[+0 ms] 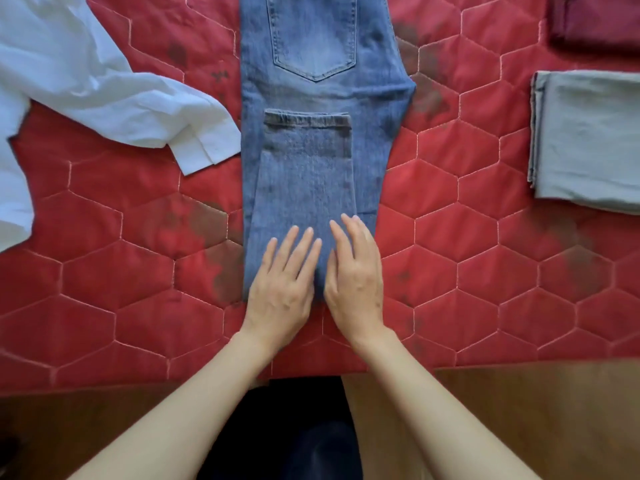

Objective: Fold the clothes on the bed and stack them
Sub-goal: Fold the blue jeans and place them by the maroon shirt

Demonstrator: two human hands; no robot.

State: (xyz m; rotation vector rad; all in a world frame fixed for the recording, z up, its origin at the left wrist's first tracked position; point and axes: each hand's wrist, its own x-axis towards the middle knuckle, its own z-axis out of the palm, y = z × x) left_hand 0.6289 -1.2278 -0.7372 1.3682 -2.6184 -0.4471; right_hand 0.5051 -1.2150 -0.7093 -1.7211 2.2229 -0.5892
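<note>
Blue jeans (311, 98) lie lengthwise down the middle of the red quilted bed (467, 258), back pocket up. Their legs are folded back toward the waist, with the hems lying just below the pocket. My left hand (282, 289) and my right hand (355, 271) press flat, side by side, on the near folded end of the jeans, fingers straight. A white shirt (86, 88) lies spread and unfolded at the left, one sleeve reaching toward the jeans. A folded grey garment (588, 140) sits at the right. A folded dark red garment (595, 22) lies at the far right corner.
The bed's near edge runs across the lower part of the view, with wooden floor (519, 410) below it. My dark-clothed legs (304, 427) stand against the bed edge.
</note>
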